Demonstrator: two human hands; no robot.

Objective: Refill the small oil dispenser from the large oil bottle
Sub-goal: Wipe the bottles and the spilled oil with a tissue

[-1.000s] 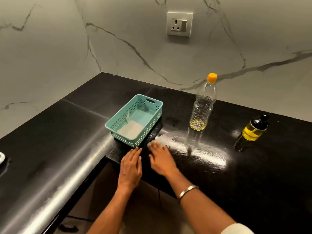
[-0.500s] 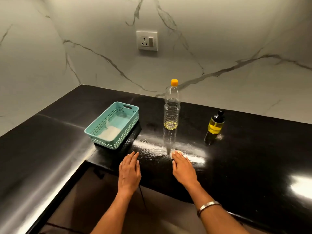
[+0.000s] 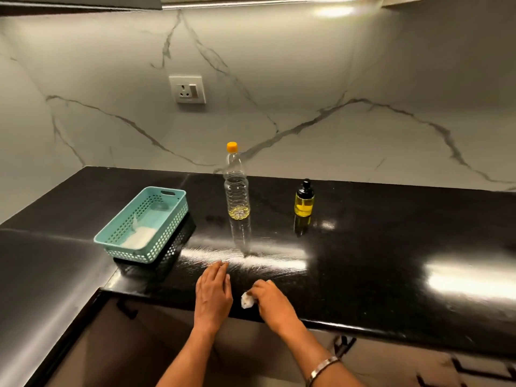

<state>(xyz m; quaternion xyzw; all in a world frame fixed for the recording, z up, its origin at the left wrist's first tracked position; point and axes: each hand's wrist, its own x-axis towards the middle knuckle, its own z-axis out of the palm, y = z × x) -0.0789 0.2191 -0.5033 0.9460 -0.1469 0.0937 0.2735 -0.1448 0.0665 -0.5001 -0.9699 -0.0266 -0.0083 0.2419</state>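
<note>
Resting flat near the front edge of the black bench [image 3: 391, 275], left hand [image 3: 213, 296] with fingers straight and holding nothing; right hand [image 3: 272, 301] just beside it, fingers curled round a small white wad [image 3: 247, 300]. Standing upright further back, well apart from both hands: big oil bottle [image 3: 236, 188], orange-capped and nearly empty, then small dispenser [image 3: 304, 201] to its right, teal basket [image 3: 145, 224] to its left.

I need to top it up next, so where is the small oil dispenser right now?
In the head view the small oil dispenser stands upright on the black counter, right of the large oil bottle and apart from it, untouched by either hand.
</note>
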